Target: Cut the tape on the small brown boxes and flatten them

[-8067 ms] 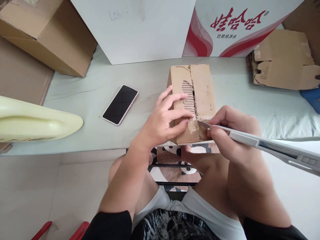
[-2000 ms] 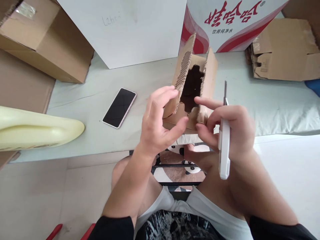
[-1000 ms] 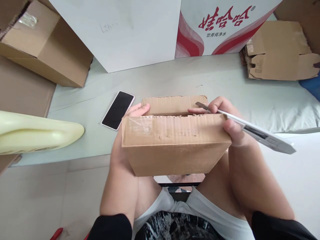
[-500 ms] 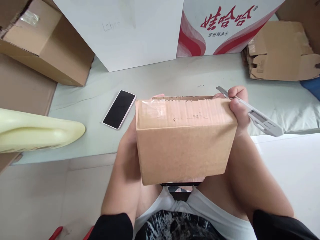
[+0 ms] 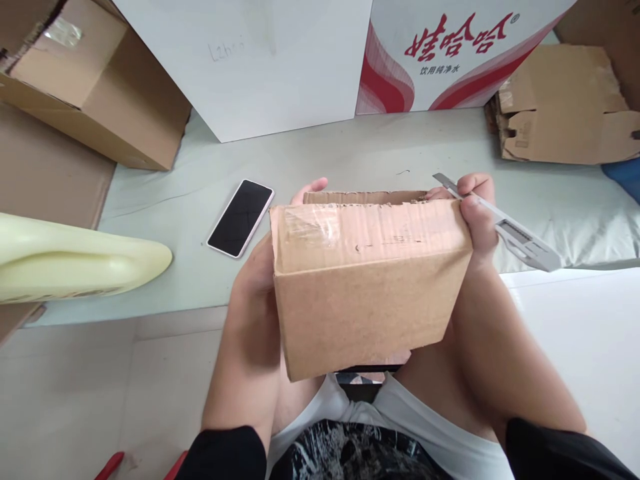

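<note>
Above my lap I hold a brown cardboard box [image 5: 370, 313] between both hands. Its upper edge is ragged, with clear tape at the upper left corner. My left hand [image 5: 263, 263] supports the box's left side; one fingertip shows past the far edge, and the rest of the fingers are hidden behind it. At the upper right corner, my right hand [image 5: 480, 210] grips the box and also pinches a utility knife [image 5: 525, 243]. The knife's blade is out and points up and to the left, beyond the box's torn edge.
A phone [image 5: 240, 218] lies on the pale covered surface [image 5: 295, 150] left of the box. White cartons [image 5: 280, 73] stand behind, with flattened cardboard [image 5: 560, 100] at the right. An open carton [image 5: 125, 100] and a pale yellow object [image 5: 85, 260] occupy the left side.
The box has tilted a little, its left end dropping toward me. More of my left fingers now shows above the far edge. My right hand and the knife have barely moved.
</note>
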{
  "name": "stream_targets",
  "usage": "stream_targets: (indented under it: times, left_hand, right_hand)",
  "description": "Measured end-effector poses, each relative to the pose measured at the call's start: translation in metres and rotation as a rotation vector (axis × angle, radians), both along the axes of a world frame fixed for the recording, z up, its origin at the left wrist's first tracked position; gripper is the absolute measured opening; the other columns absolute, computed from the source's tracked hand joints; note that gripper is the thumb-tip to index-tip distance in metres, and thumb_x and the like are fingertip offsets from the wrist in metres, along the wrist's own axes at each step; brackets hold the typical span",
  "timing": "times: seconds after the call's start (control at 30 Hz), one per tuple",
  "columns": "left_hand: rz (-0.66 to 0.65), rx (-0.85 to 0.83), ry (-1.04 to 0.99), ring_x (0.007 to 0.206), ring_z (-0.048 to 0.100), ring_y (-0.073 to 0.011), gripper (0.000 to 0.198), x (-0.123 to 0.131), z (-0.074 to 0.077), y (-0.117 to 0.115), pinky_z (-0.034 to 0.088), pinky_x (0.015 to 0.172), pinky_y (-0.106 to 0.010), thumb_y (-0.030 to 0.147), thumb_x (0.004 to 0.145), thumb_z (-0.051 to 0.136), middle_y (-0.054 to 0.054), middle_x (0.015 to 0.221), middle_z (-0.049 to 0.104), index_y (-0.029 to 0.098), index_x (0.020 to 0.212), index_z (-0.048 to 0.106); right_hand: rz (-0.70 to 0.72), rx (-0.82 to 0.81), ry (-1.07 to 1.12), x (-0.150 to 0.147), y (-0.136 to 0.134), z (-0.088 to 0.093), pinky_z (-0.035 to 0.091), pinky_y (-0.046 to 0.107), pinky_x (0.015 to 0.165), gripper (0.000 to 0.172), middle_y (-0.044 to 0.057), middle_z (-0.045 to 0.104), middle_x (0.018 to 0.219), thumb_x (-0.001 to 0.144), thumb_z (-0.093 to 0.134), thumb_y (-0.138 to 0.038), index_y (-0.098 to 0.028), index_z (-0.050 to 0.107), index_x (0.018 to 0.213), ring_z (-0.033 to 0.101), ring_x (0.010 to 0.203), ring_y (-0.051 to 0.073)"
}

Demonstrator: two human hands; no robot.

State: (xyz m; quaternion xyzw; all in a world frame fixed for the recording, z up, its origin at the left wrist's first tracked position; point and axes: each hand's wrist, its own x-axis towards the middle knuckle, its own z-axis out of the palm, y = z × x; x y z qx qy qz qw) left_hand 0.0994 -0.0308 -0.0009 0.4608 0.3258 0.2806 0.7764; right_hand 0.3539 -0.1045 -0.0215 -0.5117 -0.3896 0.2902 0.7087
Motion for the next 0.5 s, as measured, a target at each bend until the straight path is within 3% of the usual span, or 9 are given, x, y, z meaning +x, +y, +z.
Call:
stream_targets:
  times: [0.13,0.23,0.4,0.43,0.5]
  left_hand:
    - [0.043,0.05,-0.061,0.122,0.072,-0.0395,0.084,0.001,0.005,-0.006,0.062,0.094,-0.056,0.081,0.079,0.065,-0.012,0.131,0.074,0.033,0.147,0.054]
    - [0.102,0.17,-0.156,0.139,0.061,-0.04,0.086,-0.002,0.0,-0.007,0.058,0.103,-0.055,0.082,0.072,0.068,-0.01,0.136,0.071,0.032,0.142,0.06]
    - [0.163,0.315,-0.13,0.134,0.064,-0.0418,0.11,-0.014,-0.028,0.011,0.058,0.1,-0.057,0.097,0.062,0.064,-0.012,0.13,0.073,0.033,0.151,0.052]
    - [0.103,0.333,-0.088,0.135,0.063,-0.0418,0.112,-0.016,-0.034,0.014,0.058,0.101,-0.057,0.092,0.058,0.073,-0.013,0.137,0.07,0.034,0.151,0.051]
    - [0.107,0.359,-0.007,0.134,0.064,-0.0404,0.102,-0.016,-0.041,0.019,0.059,0.1,-0.055,0.083,0.058,0.083,-0.014,0.144,0.065,0.032,0.143,0.058]
  right_hand:
    - [-0.026,0.008,0.021,-0.001,0.001,-0.001,0.059,0.051,0.087,0.045,-0.002,0.056,0.067,0.071,0.073,-0.057,-0.031,0.041,0.089,0.071,0.09,0.03]
    - [-0.1,0.054,0.023,0.001,0.005,-0.003,0.061,0.049,0.08,0.051,-0.004,0.052,0.066,0.069,0.074,-0.061,-0.031,0.038,0.09,0.071,0.081,0.028]
    - [-0.278,0.087,-0.019,0.003,0.007,-0.005,0.058,0.042,0.075,0.051,-0.007,0.048,0.066,0.075,0.072,-0.063,-0.031,0.038,0.095,0.068,0.075,0.024]
    - [-0.304,0.065,-0.018,0.002,0.007,-0.005,0.056,0.04,0.074,0.049,-0.008,0.049,0.066,0.079,0.07,-0.063,-0.031,0.037,0.096,0.067,0.073,0.022]
    - [-0.326,-0.01,-0.011,0.003,0.006,-0.006,0.053,0.038,0.075,0.041,-0.008,0.054,0.068,0.087,0.064,-0.059,-0.031,0.035,0.098,0.067,0.072,0.019]
